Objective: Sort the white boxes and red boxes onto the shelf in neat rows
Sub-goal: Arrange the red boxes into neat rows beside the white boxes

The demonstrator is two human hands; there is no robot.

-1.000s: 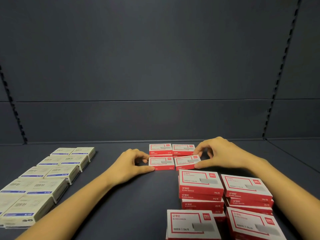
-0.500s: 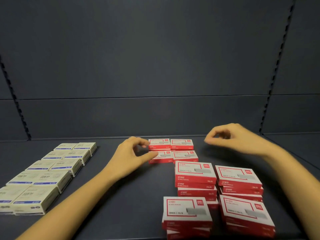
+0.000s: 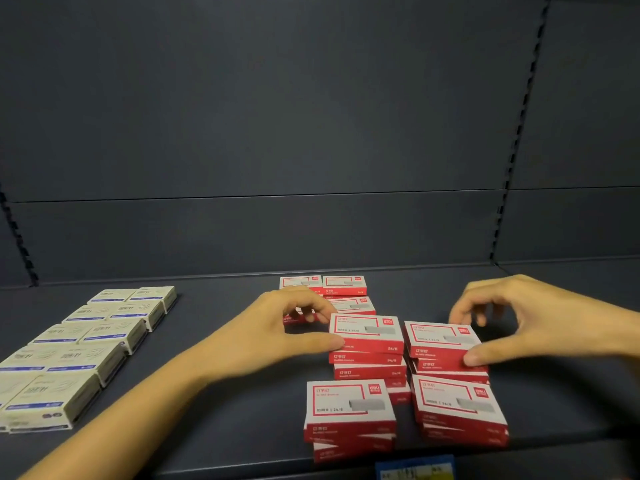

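Red boxes lie in two short rows at the back of the shelf (image 3: 225, 403); one of them (image 3: 343, 284) sits nearest the wall. In front stand four stacks of red boxes. My left hand (image 3: 284, 327) pinches the left end of the top box (image 3: 367, 329) on the back left stack, thumb at its front corner. My right hand (image 3: 526, 317) grips the top box (image 3: 436, 336) of the back right stack, fingers behind it and thumb on its front. White boxes (image 3: 104, 327) form two neat rows at the left.
Two more red stacks stand near the shelf's front edge, one on the left (image 3: 346, 400) and one on the right (image 3: 453, 398). A blue price tag (image 3: 415, 471) hangs on the front lip. The dark back panel (image 3: 311, 150) rises behind, with slotted uprights at both sides.
Both hands have drawn back from the rear rows of red boxes toward me. They now close on the top boxes of the two back stacks.
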